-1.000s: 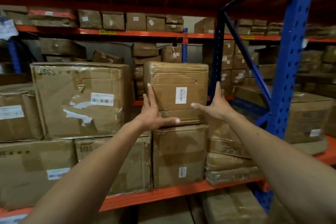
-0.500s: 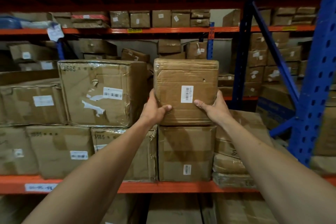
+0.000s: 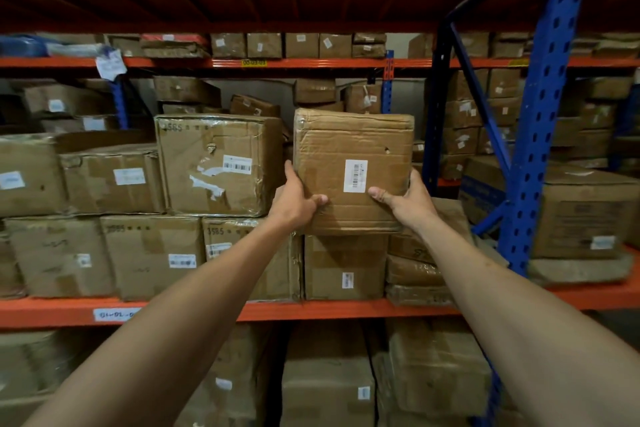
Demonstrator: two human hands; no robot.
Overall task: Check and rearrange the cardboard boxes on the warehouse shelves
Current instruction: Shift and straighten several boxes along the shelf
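The cardboard box [image 3: 353, 170] was held tight by the left hand [image 3: 294, 199] and right hand [image 3: 410, 199]. It was best moved slowly and kept flat.

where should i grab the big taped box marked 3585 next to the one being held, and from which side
Take the big taped box by its two lower front corners, coming straight in from the aisle. It is wide, sits square on the boxes below, and only its front face is exposed: neighbours crowd its sides. The left hand and right hand hold the smaller box low on its sides.
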